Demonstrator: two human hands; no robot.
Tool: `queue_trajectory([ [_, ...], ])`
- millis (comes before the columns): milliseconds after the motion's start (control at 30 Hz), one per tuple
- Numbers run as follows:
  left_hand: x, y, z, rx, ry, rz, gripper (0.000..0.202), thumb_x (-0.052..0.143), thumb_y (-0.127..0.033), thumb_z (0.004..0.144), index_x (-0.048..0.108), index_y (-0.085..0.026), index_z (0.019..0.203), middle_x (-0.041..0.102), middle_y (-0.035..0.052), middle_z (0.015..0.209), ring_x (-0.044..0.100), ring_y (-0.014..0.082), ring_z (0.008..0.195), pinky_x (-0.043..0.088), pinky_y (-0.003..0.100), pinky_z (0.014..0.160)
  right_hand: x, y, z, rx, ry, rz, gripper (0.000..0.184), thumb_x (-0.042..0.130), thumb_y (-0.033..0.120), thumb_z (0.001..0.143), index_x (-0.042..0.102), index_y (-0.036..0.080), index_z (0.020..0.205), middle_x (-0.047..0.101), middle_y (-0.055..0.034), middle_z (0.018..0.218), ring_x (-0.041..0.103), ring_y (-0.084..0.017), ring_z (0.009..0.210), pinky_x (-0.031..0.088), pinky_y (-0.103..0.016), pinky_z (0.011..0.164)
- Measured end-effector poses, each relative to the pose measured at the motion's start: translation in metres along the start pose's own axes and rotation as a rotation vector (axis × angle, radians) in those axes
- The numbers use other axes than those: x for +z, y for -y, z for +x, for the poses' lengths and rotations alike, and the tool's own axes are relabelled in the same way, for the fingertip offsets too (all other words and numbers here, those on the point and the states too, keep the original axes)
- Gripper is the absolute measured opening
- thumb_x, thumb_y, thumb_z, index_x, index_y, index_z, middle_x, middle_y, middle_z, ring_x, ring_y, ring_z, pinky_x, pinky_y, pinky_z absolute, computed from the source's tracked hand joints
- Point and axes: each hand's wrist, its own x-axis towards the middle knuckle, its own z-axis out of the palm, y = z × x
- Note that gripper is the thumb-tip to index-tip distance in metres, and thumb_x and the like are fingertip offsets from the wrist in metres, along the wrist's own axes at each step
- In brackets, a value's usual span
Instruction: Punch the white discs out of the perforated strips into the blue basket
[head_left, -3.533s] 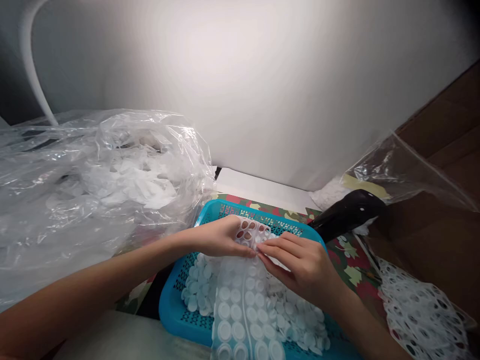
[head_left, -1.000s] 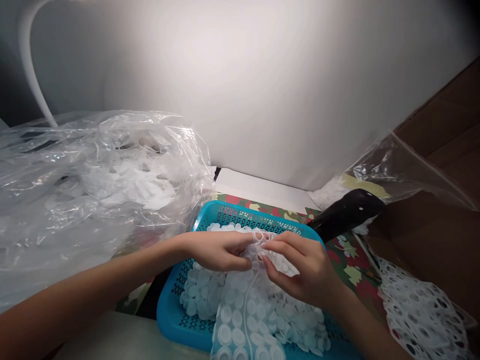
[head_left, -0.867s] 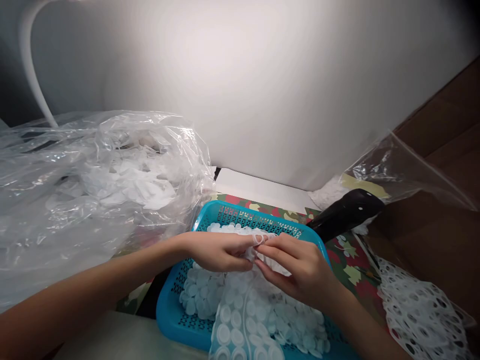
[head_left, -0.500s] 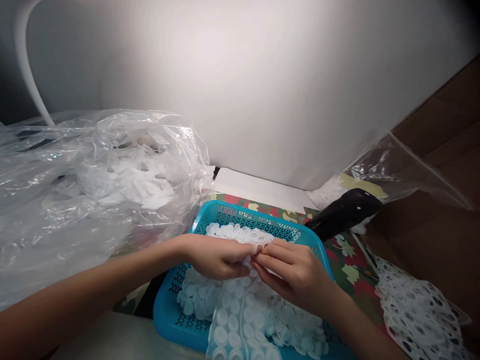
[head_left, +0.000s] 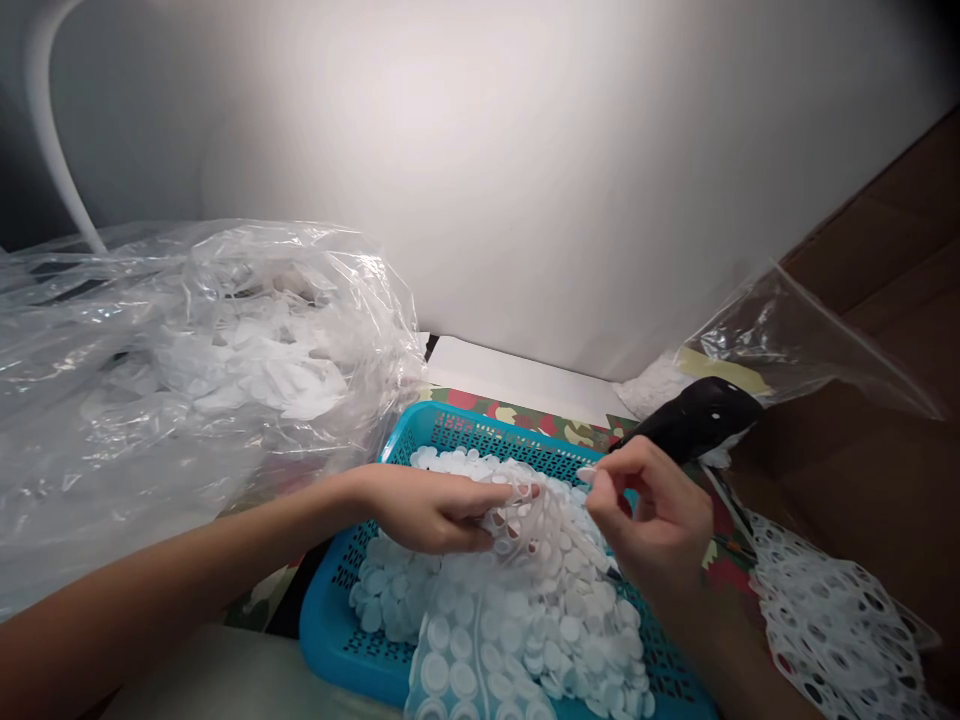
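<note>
A blue perforated basket [head_left: 480, 433] holds a heap of small white discs [head_left: 577, 600]. Over the heap lies a white translucent strip [head_left: 517, 525] with rows of discs, its far end showing punched-out holes. My left hand [head_left: 435, 508] pinches that far end of the strip between thumb and fingers. My right hand [head_left: 651, 512] is lifted a little to the right of the strip, fingers curled, thumb and forefinger pinched together; I cannot make out what they hold.
A large clear plastic bag [head_left: 187, 370] of white strips fills the left. A black tool [head_left: 694, 420] lies behind the basket on the right, with another clear bag [head_left: 787, 345] beyond it. A pile of punched-out white mesh [head_left: 840, 620] lies at the right.
My right hand has left the strip and risen to the right with pinched fingers. The left hand stays pinching the strip's end; more of the disc heap shows.
</note>
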Motion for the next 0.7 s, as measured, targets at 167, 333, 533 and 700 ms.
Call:
queue_trajectory([
  [167,0.0021,-0.0003,-0.0002,-0.065,-0.009,0.023,0.05,0.045,-0.019,0.084,0.032,-0.018,0.132,0.04,-0.0026,0.064,0.037,0.012,0.053,0.032,0.022,0.048,-0.0013,-0.0046,0.0015,-0.056,0.249,0.017,0.022,0.052,0.011,0.07,0.036,0.019,0.057,0.03,0.0052,0.055,0.028,-0.009,0.048,0.023,-0.025,0.045],
  [333,0.0016,-0.0012,0.0004,-0.066,-0.029,0.006,0.056,0.044,-0.02,0.085,0.022,-0.017,0.137,0.034,-0.0047,0.059,0.036,0.0116,0.05,0.031,0.021,0.046,0.0024,0.0021,0.0034,-0.096,0.284,0.032,0.013,0.059,0.014,0.072,0.047,0.017,0.076,0.047,0.001,0.069,0.043,-0.012,0.061,0.035,-0.025,0.054],
  [533,0.0018,0.0001,0.0023,0.039,-0.076,-0.011,0.03,0.045,-0.019,0.085,0.045,-0.015,0.115,0.036,-0.002,0.068,0.035,0.0113,0.057,0.032,0.022,0.05,0.0077,-0.0031,0.0046,-0.101,0.501,0.121,0.012,0.055,0.013,0.082,0.055,0.018,0.093,0.057,-0.003,0.084,0.052,-0.016,0.079,0.042,-0.03,0.072],
  [700,0.0017,-0.0006,0.0035,0.064,-0.108,-0.089,0.027,0.047,-0.025,0.087,0.05,-0.017,0.113,0.031,-0.0041,0.062,0.03,0.0097,0.053,0.027,0.022,0.046,0.0062,-0.0049,0.0028,-0.113,0.35,0.141,0.01,0.053,0.008,0.084,0.055,0.018,0.087,0.057,-0.0019,0.08,0.052,-0.014,0.075,0.041,-0.028,0.068],
])
